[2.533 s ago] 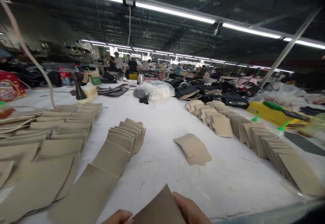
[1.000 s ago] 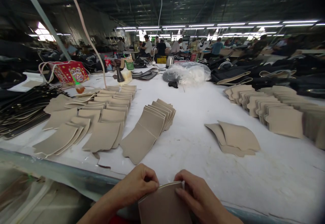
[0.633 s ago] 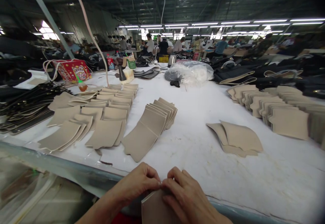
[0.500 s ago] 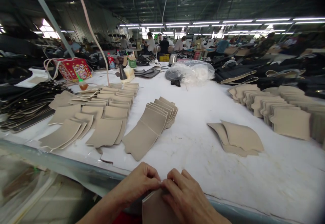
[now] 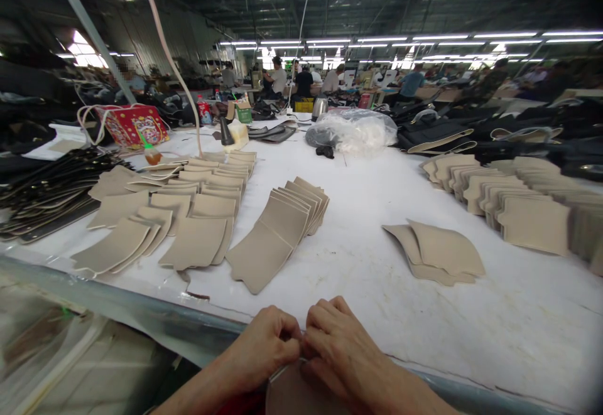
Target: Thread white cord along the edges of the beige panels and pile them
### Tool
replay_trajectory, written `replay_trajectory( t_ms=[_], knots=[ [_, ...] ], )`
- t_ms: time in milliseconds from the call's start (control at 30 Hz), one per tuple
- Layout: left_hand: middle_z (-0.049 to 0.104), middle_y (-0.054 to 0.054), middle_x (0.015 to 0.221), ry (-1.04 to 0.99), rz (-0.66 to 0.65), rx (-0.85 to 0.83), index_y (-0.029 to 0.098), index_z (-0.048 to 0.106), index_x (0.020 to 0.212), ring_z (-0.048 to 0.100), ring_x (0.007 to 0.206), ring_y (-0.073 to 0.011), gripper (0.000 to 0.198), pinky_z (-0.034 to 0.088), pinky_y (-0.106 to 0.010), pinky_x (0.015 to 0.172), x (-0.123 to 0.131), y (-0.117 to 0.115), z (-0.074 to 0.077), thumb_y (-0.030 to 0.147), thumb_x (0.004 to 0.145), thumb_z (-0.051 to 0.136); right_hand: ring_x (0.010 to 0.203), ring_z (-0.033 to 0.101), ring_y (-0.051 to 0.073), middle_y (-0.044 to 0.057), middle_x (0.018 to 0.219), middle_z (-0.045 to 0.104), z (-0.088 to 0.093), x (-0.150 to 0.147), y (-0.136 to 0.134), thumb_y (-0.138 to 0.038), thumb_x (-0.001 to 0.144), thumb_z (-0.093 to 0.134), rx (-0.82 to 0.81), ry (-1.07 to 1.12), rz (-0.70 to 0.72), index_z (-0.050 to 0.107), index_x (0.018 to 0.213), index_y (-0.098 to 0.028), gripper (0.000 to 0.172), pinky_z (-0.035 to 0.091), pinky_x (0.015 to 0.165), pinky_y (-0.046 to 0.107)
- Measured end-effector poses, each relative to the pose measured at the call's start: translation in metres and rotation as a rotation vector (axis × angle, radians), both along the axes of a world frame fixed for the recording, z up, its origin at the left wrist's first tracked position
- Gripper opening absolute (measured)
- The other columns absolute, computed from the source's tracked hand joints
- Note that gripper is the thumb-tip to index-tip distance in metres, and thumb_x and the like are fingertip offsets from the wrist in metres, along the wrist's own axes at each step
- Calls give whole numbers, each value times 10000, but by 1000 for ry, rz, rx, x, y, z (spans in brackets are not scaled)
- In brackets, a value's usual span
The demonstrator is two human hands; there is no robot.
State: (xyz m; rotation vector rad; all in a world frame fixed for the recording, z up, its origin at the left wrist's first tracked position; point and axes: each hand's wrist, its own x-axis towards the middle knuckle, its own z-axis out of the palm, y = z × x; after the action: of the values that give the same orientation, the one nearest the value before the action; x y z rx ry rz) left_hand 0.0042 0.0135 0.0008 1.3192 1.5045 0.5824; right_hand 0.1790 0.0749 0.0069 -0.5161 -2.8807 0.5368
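Close to my body, at the table's front edge, a beige leather-like panel (image 5: 291, 391) hangs below my fingers. My left hand (image 5: 271, 346) pinches its upper edge with thumb and forefinger. Pressed against it, my right hand (image 5: 342, 352) has its fingers curled over the same panel's top. The fingertips meet, and what lies exactly between them is hidden. Beyond my hands lies a fanned stack of beige panels (image 5: 266, 239). To the right rest a few loose curved panels (image 5: 445, 248).
Rows of beige panels (image 5: 193, 242) cover the left of the white table (image 5: 358, 208), beside dark strapped pieces (image 5: 51, 195). More beige stacks (image 5: 534, 223) stand at right. Clear plastic bags (image 5: 353, 132), a kettle (image 5: 319, 108) and a red bag (image 5: 132, 127) sit farther back. People work in the background.
My hands have shifted slightly, with the right hand's knuckles a little higher. Both still grip the panel's upper edge. The view has moved a little; the panels on the table lie as before.
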Motion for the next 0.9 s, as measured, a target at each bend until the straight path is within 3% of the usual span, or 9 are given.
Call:
replay_trajectory(
  t_ms=[167,300,367,433,567,633,700,767,900],
  knots=[
    [441,31,554,195,33,96,151,565,576,409,598,-128,133,229,-247,549,-7,12,24,191,628,449,739,470,180,-19,749,550,7,0,-8,-315,789,780,236,241,12,529,694,-196,294,306,694,337],
    [401,45,524,180,-40,88,153,551,555,381,577,-115,109,222,-236,524,-16,23,43,177,617,464,666,426,176,-7,664,483,27,1,-16,-358,1034,414,421,484,39,487,652,-201,419,357,772,351],
    [391,53,524,113,-112,59,151,566,569,365,571,-108,96,217,-226,505,-14,24,44,177,617,487,669,434,177,-1,683,490,34,3,-20,-346,1072,267,384,488,53,486,678,-206,473,386,823,359],
    [348,58,522,30,-183,14,153,537,553,327,560,-101,97,202,-222,485,-9,19,36,195,637,512,719,476,182,13,758,533,31,7,-23,-381,1066,292,296,470,36,483,710,-213,438,417,832,356],
    [312,55,569,-135,-247,-70,153,501,564,298,581,-99,228,222,-216,499,-2,-1,13,281,747,549,790,535,168,9,884,596,2,20,-32,-156,962,506,120,423,14,454,773,-218,206,454,721,272],
    [363,48,602,-230,-220,-82,143,562,641,330,602,-106,292,270,-214,538,-5,-14,9,346,845,517,799,549,170,5,899,609,-12,27,-38,-34,839,540,57,393,-22,432,800,-220,219,463,711,270],
    [480,24,676,-283,-174,-61,135,641,793,410,651,-124,387,336,-216,605,-10,-24,13,413,942,417,830,571,182,13,939,620,-21,31,-43,1,741,534,-12,379,-53,418,823,-225,267,481,740,289],
    [585,1,798,-229,-152,-40,149,686,952,486,737,-145,357,373,-217,677,-16,-32,21,411,946,443,863,592,186,22,981,632,-25,31,-45,19,705,520,-83,363,-46,421,838,-228,297,492,766,290],
    [541,58,690,-11,-157,-96,180,735,900,471,673,-117,194,305,-195,584,-17,-44,31,194,738,631,850,613,197,27,948,648,-23,26,-46,40,700,553,-185,237,-68,496,904,-211,328,501,739,284]
  ],
)
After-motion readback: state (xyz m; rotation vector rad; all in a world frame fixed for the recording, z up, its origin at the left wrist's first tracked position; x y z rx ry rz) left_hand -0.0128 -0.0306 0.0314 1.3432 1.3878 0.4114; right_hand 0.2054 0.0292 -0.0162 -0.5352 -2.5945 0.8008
